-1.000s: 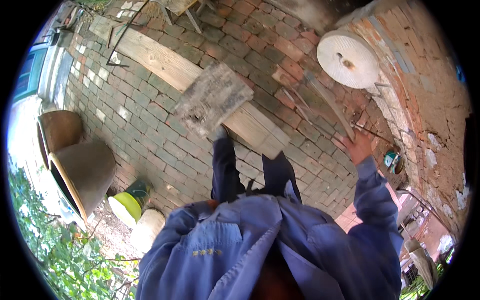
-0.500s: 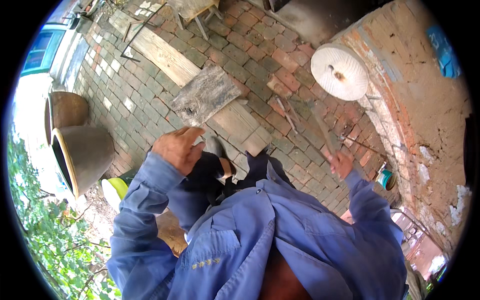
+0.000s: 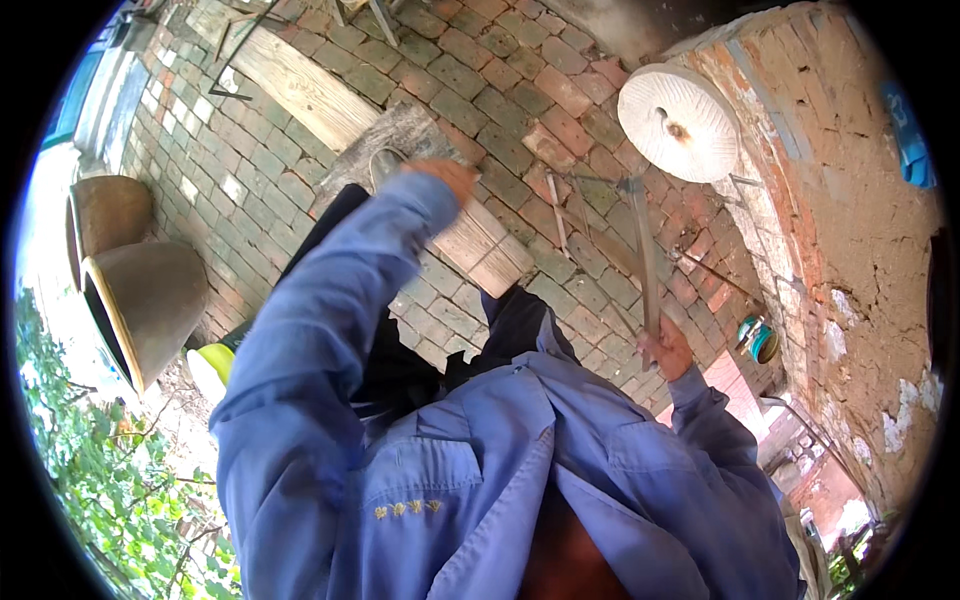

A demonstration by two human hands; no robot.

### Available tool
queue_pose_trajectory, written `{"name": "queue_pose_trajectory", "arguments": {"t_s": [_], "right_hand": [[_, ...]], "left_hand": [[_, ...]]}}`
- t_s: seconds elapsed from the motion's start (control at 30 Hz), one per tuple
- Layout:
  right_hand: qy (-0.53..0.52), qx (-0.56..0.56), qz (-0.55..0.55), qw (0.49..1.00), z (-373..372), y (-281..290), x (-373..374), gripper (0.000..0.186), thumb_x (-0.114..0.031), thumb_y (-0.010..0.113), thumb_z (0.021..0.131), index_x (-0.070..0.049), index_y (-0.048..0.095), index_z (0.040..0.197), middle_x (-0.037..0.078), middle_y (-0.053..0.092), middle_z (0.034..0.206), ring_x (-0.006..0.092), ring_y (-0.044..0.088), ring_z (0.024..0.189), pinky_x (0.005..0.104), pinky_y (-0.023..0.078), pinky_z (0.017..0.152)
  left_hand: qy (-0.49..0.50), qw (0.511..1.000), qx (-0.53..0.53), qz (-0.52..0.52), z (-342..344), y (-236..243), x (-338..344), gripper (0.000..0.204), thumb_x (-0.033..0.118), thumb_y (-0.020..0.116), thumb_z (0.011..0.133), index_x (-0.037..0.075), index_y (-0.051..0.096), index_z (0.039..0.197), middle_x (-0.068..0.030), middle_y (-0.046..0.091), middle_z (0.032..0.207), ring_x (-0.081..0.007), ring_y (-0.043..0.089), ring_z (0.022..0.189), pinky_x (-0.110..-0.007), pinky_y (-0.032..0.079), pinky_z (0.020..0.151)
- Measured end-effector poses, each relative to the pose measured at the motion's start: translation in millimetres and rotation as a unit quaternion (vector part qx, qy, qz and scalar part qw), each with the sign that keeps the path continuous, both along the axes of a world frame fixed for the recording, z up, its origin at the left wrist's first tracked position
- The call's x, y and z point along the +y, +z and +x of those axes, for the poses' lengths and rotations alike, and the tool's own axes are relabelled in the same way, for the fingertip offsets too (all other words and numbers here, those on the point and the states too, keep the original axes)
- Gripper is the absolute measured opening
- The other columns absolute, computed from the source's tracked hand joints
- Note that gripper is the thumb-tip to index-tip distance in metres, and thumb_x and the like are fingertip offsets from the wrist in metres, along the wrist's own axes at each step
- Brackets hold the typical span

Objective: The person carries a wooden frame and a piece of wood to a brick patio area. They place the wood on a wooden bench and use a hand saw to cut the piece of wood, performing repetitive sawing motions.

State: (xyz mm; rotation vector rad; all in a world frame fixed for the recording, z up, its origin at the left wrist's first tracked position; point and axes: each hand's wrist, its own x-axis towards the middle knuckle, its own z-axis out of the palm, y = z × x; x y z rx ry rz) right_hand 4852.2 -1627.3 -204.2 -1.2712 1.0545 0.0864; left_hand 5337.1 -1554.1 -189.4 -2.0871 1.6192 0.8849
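My left hand (image 3: 450,183) reaches forward, blurred, over a weathered grey board (image 3: 356,148); its fingers are partly hidden, so I cannot tell their state. The board lies across a long pale plank (image 3: 310,103), whose near part (image 3: 495,250) shows beyond my hand. My foot in a grey shoe (image 3: 387,166) is raised on the board, beside my left hand. My right hand (image 3: 665,345) is closed on a long wooden-framed tool (image 3: 643,250) with thin bars, resembling a frame saw, held low at my right.
A round white millstone (image 3: 678,122) stands by a rough wall (image 3: 830,230). Two large clay jars (image 3: 155,310) and a lime-green container (image 3: 208,368) are at left. A small teal can (image 3: 757,340) sits at right. Wooden stool legs (image 3: 380,25) and a black metal frame (image 3: 228,92) are at the far end.
My left hand has swung up and forward to the board. My left foot has risen onto the board. The tool in my right hand now stands more upright.
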Motion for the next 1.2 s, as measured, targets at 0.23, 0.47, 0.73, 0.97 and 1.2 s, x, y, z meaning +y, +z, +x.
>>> {"name": "queue_pose_trajectory", "arguments": {"t_s": [0.23, 0.47, 0.73, 0.97, 1.2], "right_hand": [[0.033, 0.112, -0.161, 0.98, 37, 19, -52, 0.032, -0.017, 0.065, 0.088, -0.002, 0.056, 0.114, 0.002, 0.056, 0.072, 0.0081, 0.05, 0.056, 0.0262, 0.041, 0.049], [-0.028, 0.159, -0.049, 0.986, 52, 12, -69, 0.014, -0.015, 0.067, 0.084, -0.003, 0.063, 0.09, -0.002, 0.052, 0.061, 0.0078, 0.046, 0.05, 0.0262, 0.038, 0.045], [-0.065, 0.246, -0.077, 0.964, 14, -7, -60, 0.009, -0.005, 0.068, 0.08, -0.002, 0.065, 0.088, -0.002, 0.053, 0.064, 0.0061, 0.047, 0.053, 0.0238, 0.037, 0.047], [-0.065, 0.282, -0.062, 0.955, 60, 13, -61, 0.01, -0.002, 0.067, 0.08, -0.002, 0.067, 0.09, 0.0, 0.06, 0.07, 0.0081, 0.053, 0.063, 0.0247, 0.043, 0.056], [-0.024, 0.269, -0.06, 0.961, 54, 13, -11, 0.006, -0.002, 0.066, 0.084, -0.002, 0.066, 0.089, 0.0, 0.06, 0.071, 0.007, 0.054, 0.066, 0.0232, 0.044, 0.06]], "left_hand": [[0.067, 0.997, 0.05, 0.002, 143, -73, -18, 0.032, 0.034, 0.064, 0.085, 0.004, 0.069, 0.095, -0.02, 0.068, 0.089, -0.036, 0.066, 0.089, -0.046, 0.051, 0.076], [0.16, 0.987, -0.004, 0.012, 188, -183, -3, 0.036, 0.034, 0.067, 0.08, 0.011, 0.065, 0.107, -0.0202, 0.064, 0.112, -0.0371, 0.061, 0.109, -0.046, 0.048, 0.093], [0.298, 0.948, -0.06, 0.097, 156, -242, 5, 0.093, 0.037, 0.083, 0.071, 0.014, 0.033, 0.147, -0.0155, 0.028, 0.154, -0.0355, 0.031, 0.14, -0.05, 0.034, 0.11], [0.35, 0.931, -0.09, 0.049, 200, -304, 38, 0.121, 0.051, 0.086, 0.062, 0.023, 0.012, 0.154, 0.001, 0.017, 0.16, -0.0279, 0.02, 0.146, -0.059, 0.029, 0.111], [0.33, 0.942, -0.057, 0.026, 176, -295, 36, 0.1, 0.043, 0.088, 0.061, 0.016, 0.037, 0.142, -0.0156, 0.042, 0.139, -0.0371, 0.043, 0.13, -0.049, 0.045, 0.099]]}}
